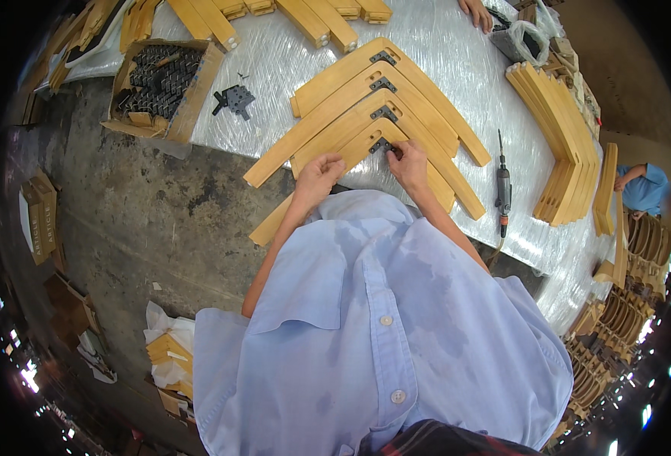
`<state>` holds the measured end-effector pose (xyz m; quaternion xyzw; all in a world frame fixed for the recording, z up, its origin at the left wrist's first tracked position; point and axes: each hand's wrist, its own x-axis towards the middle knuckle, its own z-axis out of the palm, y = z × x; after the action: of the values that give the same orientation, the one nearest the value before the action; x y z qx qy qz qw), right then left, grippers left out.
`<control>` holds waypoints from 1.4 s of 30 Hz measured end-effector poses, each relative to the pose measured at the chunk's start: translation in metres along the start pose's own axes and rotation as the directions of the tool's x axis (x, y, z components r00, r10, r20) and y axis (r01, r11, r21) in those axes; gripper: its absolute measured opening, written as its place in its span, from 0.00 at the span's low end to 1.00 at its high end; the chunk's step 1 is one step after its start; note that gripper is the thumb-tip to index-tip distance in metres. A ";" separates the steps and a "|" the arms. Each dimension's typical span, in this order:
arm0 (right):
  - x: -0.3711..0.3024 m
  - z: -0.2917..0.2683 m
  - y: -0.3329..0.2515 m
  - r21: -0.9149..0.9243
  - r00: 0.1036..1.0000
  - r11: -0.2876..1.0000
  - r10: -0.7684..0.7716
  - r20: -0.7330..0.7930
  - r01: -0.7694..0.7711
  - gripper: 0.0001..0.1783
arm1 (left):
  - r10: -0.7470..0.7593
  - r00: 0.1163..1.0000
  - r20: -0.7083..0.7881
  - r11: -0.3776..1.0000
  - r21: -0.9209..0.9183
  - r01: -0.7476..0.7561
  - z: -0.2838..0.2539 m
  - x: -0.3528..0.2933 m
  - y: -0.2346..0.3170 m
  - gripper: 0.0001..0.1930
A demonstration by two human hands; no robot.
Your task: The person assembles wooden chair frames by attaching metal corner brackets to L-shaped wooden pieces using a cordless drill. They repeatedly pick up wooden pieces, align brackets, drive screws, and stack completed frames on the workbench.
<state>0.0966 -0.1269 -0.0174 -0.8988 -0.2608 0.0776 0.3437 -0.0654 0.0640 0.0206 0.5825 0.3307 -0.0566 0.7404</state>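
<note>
Several V-shaped wooden frame pieces (335, 106) lie nested on the plastic-wrapped table before me, each with a black metal bracket (383, 83) in a recess at its corner. At the nearest piece, my right hand (409, 163) is closed in a pinch, its fingertips at the right edge of that piece's bracket (379, 144). Whatever it pinches is too small or hidden to make out. Over the left arm of this same piece is my left hand (320, 176), fingers curled together; what they hold, if anything, is hidden.
A power screwdriver (504, 190) lies on the right, its cord over the table edge. Loose brackets (235, 100) lie left, beside a cardboard box (198, 102) of brackets. Stacked wooden pieces (563, 152) stand at right. Another person's hand (476, 14) rests at the far edge; a blue-sleeved person (643, 188) is right.
</note>
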 end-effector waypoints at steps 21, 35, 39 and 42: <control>0.001 0.000 -0.006 -0.040 0.997 0.996 0.082 0.002 -0.082 0.13 | 0.042 0.999 -0.021 0.997 -0.059 -0.043 -0.003 -0.002 -0.003 0.22; -0.055 -0.081 0.029 -0.072 0.924 0.938 0.318 -0.215 -0.340 0.21 | -0.022 1.000 0.017 0.999 -0.043 0.023 -0.003 -0.013 -0.015 0.20; -0.095 -0.128 0.072 -0.192 0.863 0.875 0.359 -0.355 -0.443 0.21 | -0.047 0.995 0.086 0.998 -0.047 0.051 0.012 -0.020 -0.032 0.21; -0.112 -0.159 0.106 -0.265 0.834 0.811 0.419 -0.358 -0.521 0.23 | -0.057 0.991 0.121 0.998 0.025 0.055 0.022 -0.023 -0.039 0.21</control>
<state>0.0954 -0.3438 0.0276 -0.9833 0.0143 -0.0163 0.1806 -0.0921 0.0249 0.0040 0.5764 0.3003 -0.1163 0.7510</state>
